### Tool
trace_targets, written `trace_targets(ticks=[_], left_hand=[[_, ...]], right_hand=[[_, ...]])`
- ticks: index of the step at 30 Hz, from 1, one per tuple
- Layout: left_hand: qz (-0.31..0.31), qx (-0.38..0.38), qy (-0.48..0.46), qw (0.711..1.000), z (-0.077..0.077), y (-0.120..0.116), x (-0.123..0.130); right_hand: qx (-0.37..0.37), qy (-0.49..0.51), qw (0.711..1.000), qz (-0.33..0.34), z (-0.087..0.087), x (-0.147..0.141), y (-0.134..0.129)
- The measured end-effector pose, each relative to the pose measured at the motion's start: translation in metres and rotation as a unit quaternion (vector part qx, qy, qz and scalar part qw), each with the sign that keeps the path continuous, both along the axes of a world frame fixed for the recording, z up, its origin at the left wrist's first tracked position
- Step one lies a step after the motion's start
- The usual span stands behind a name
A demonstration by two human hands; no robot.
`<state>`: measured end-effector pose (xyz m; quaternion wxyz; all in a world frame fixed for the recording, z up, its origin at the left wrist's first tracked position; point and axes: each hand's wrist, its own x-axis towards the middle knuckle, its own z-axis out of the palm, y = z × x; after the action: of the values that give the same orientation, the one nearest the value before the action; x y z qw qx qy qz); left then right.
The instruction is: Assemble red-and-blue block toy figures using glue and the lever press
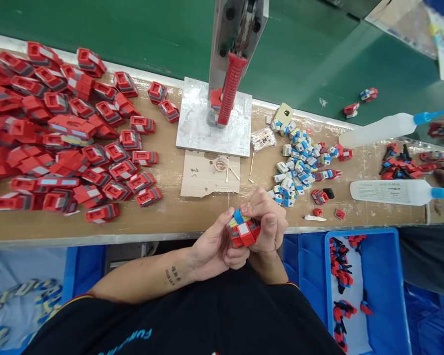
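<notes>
1. Left hand (pixel 214 246) and right hand (pixel 268 217) were together, clamped on red-blue piece (pixel 246 237), probably to steady it.
2. Red pieces (pixel 71 125) lay left of the hands, blue-white parts (pixel 287 183) right, likely sorted.

The press (pixel 227 74) with its metal base plate (pixel 214 133) is blocking the middle of the tabletop (pixel 170 217), a spread of red parts (pixel 70 148) is crowding the left side, and two bottles (pixel 392 191) are lying across the right. Narrow lanes of bare surface are running on either side of the cardboard piece (pixel 207 182).
</notes>
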<state>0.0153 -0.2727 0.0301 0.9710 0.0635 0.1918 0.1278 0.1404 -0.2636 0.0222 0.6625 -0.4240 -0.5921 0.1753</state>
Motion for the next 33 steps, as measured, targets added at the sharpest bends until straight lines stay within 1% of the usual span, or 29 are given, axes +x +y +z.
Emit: trace_targets(ticks=[6, 9, 11, 12, 13, 14, 15, 16, 17, 18, 19, 21, 22, 23, 26, 29, 30, 31, 33], left_hand=[[0.009, 0.000, 0.007, 1.000, 0.002, -0.005, 0.002], [0.009, 0.008, 0.019, 1.000, 0.002, -0.006, 0.004], [0.018, 0.048, 0.039, 0.998, 0.001, -0.004, 0.004], [0.027, 0.093, 0.051, 0.994, 0.000, 0.000, 0.003], [0.040, 0.158, 0.068, 0.984, 0.000, 0.005, 0.000], [0.055, 0.241, 0.092, 0.965, 0.000, 0.011, -0.004], [0.073, 0.334, 0.122, 0.932, 0.001, 0.018, -0.009], [0.095, 0.423, 0.158, 0.887, 0.001, 0.025, -0.014], [0.114, 0.500, 0.194, 0.836, 0.002, 0.032, -0.019], [0.131, 0.563, 0.221, 0.785, 0.003, 0.039, -0.025], [0.147, 0.615, 0.237, 0.737, 0.003, 0.044, -0.029], [0.172, 0.698, 0.239, 0.653, 0.002, 0.053, -0.036], [0.185, 0.728, 0.231, 0.619, 0.000, 0.055, -0.037], [0.205, 0.749, 0.221, 0.590, -0.002, 0.056, -0.039], [0.287, 0.777, 0.200, 0.523, -0.011, 0.057, -0.039], [0.364, 0.795, 0.191, 0.447, -0.018, 0.054, -0.037], [0.378, 0.797, 0.189, 0.431, -0.020, 0.052, -0.036], [0.388, 0.796, 0.188, 0.426, -0.021, 0.051, -0.036], [0.394, 0.789, 0.190, 0.431, -0.022, 0.048, -0.035]], right_hand=[[-0.020, 0.006, 1.000, 0.014, 0.004, 0.000, -0.005], [-0.006, -0.003, 1.000, 0.009, 0.000, 0.000, -0.006], [0.035, -0.022, 0.999, 0.011, -0.004, 0.001, -0.006], [0.063, -0.028, 0.998, 0.010, -0.006, 0.002, -0.006], [0.081, -0.028, 0.996, 0.007, -0.008, 0.005, -0.006], [0.083, -0.020, 0.996, 0.002, -0.009, 0.008, -0.006], [0.064, -0.007, 0.998, 0.000, -0.010, 0.012, -0.006], [0.028, 0.005, 1.000, 0.010, -0.010, 0.017, -0.007], [-0.018, 0.010, 0.999, 0.038, -0.010, 0.022, -0.008], [-0.068, 0.004, 0.994, 0.082, -0.009, 0.027, -0.009], [-0.108, -0.010, 0.985, 0.132, -0.009, 0.032, -0.010], [-0.146, -0.039, 0.965, 0.214, -0.010, 0.038, -0.012], [-0.146, -0.045, 0.961, 0.229, -0.011, 0.039, -0.013], [-0.138, -0.045, 0.963, 0.228, -0.013, 0.040, -0.013], [-0.106, -0.032, 0.976, 0.186, -0.020, 0.036, -0.013], [-0.076, -0.024, 0.984, 0.157, -0.026, 0.031, -0.013], [-0.068, -0.022, 0.986, 0.150, -0.026, 0.030, -0.012], [-0.062, -0.021, 0.988, 0.143, -0.026, 0.028, -0.012], [-0.057, -0.024, 0.990, 0.128, -0.025, 0.026, -0.013]])
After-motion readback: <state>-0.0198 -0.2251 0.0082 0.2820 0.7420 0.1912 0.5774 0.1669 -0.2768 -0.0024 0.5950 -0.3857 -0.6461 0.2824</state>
